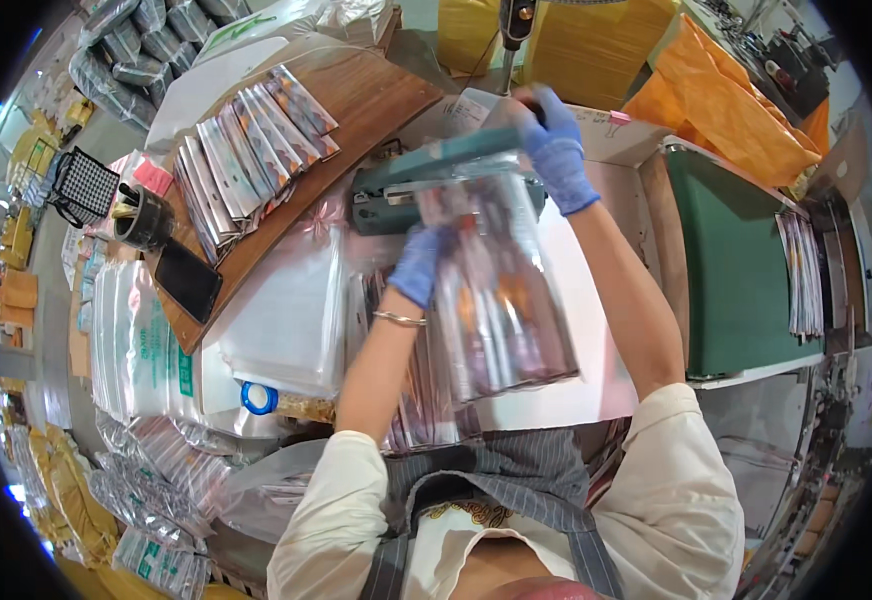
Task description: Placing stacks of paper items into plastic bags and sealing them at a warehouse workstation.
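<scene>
My left hand, in a blue glove, grips the side of a clear plastic bag filled with flat printed packs. The bag hangs tilted over the white table, and its upper edge lies against a teal hand sealer. My right hand, also gloved in blue, is closed around the far right end of the sealer's raised arm. Motion blurs the fingertips there. Beneath my left forearm rest more bagged packs, partly hidden. A stack of clear empty bags lies left of my left wrist.
A wooden board holds a fanned row of printed packs, a black phone and a pen cup. To the right is a green-surfaced box with upright packs. A blue tape roll sits near the front edge.
</scene>
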A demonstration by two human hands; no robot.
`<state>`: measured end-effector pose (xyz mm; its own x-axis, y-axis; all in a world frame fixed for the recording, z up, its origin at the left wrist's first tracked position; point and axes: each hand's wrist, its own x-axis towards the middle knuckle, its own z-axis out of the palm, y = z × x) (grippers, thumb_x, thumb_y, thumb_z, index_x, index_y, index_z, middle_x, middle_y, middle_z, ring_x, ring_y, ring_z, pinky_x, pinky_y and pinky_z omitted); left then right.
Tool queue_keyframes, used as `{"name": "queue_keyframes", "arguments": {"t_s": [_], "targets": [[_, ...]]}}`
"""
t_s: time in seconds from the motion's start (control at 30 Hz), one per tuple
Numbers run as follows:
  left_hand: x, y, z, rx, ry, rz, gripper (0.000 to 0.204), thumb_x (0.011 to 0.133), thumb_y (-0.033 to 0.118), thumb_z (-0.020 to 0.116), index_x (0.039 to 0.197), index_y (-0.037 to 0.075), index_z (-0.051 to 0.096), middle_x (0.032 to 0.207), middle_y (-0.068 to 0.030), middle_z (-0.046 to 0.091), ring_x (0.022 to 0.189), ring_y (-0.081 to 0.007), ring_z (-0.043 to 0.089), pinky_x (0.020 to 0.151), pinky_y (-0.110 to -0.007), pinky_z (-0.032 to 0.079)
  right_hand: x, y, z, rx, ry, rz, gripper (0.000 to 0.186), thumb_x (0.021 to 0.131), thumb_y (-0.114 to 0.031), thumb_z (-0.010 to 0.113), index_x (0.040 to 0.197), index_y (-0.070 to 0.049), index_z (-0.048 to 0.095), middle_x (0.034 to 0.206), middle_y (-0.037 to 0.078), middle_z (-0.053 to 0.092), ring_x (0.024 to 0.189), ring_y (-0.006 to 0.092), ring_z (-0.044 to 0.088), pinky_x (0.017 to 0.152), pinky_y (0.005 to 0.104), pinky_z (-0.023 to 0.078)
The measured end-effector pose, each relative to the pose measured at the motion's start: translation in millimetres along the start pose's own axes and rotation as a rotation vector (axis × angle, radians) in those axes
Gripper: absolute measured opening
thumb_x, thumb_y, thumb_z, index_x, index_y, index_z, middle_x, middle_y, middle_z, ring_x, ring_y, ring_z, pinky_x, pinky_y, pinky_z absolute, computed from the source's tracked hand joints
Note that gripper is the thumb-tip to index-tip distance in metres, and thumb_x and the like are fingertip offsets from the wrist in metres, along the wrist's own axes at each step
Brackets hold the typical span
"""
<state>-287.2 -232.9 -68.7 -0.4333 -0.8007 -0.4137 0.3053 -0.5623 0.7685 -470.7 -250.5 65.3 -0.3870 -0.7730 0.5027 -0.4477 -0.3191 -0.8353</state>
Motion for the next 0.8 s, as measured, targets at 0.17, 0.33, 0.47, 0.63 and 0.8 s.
{"name": "queue_keyframes", "arguments": {"t_s": [0.17,0.33,0.47,0.63,0.8], "targets": [[-5,22,-32,0.299,-0.017,0.099,0.029,0.071,0.021,0.072,0.092,0.001,0.065,0.084,-0.0018,0.064,0.077,-0.0100,0.057,0.074,-0.023,0.045,-44,107,-12,0.372,0.190,0.356,0.015,0.082,-0.013,0.059,0.089,-0.001,0.065,0.073,0.001,0.060,0.063,0.0084,0.053,0.058,0.0211,0.044],[-11,16,-50,0.449,0.116,0.264,0.048,0.061,0.019,0.081,0.100,0.001,0.060,0.093,-0.0048,0.061,0.081,-0.0118,0.056,0.077,-0.026,0.044,-48,107,2,0.458,0.167,0.340,0.015,0.084,-0.013,0.059,0.095,-0.004,0.065,0.078,0.002,0.060,0.065,0.0081,0.055,0.061,0.0208,0.045],[-24,1,-33,0.385,0.078,0.550,0.051,0.058,0.019,0.082,0.100,0.001,0.059,0.092,-0.0036,0.059,0.080,-0.0120,0.054,0.075,-0.026,0.045,-51,115,-9,0.473,0.199,0.338,0.016,0.084,-0.013,0.059,0.096,-0.004,0.064,0.078,0.002,0.061,0.065,0.0082,0.055,0.062,0.0207,0.045],[-36,20,-47,0.590,0.023,0.331,0.045,0.068,0.019,0.073,0.107,0.003,0.057,0.098,-0.0014,0.058,0.087,-0.0093,0.054,0.082,-0.026,0.044,-70,101,-7,0.253,0.255,0.261,0.032,0.082,-0.017,0.062,0.110,-0.002,0.054,0.090,0.006,0.059,0.077,0.0130,0.055,0.069,0.0246,0.046],[-105,11,-94,0.462,0.040,0.451,0.071,0.064,0.021,0.077,0.122,-0.003,0.042,0.109,-0.0106,0.054,0.100,-0.0186,0.052,0.087,-0.029,0.042,-254,49,60,0.199,-0.175,0.631,0.083,0.074,-0.018,0.070,0.135,0.001,0.018,0.117,0.015,0.045,0.101,0.0226,0.049,0.086,0.0296,0.042]]}}
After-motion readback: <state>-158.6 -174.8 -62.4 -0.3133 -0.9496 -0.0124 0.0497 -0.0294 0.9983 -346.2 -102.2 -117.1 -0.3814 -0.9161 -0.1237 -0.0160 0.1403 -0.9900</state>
